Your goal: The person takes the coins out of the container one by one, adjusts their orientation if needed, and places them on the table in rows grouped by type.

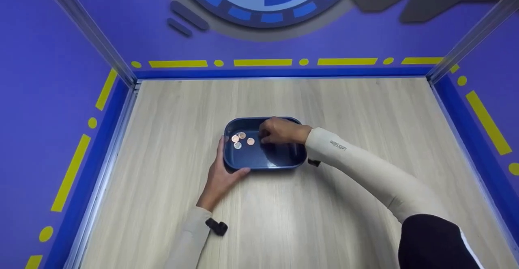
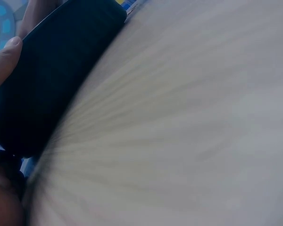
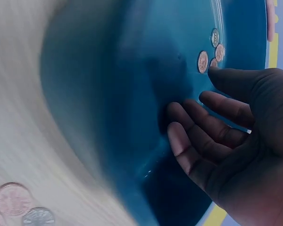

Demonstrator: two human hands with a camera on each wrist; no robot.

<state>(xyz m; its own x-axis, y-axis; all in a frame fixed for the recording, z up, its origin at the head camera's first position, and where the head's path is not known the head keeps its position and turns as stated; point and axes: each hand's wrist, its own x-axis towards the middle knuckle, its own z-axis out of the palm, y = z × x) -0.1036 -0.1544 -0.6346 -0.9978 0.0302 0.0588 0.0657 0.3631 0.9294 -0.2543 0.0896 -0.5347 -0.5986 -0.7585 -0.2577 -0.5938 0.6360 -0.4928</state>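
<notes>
I see the tray (image 1: pixel 279 161) sitting mid-table (image 1: pixel 365 110), long axis running left-right across my view, open side up, w/ four coins (image 1: pixel 242 139) bunched in its left half. L hand (image 1: pixel 221 171) grips the tray's near-left corner, thumb along the near rim and fingers round the left end. R hand (image 1: pixel 279 131) hovers over tray centre just right of the coins, fingers loosely bent, holding nothing per wrist view; more coins (image 3: pixel 16 205) lie on the table outside the tray.
</notes>
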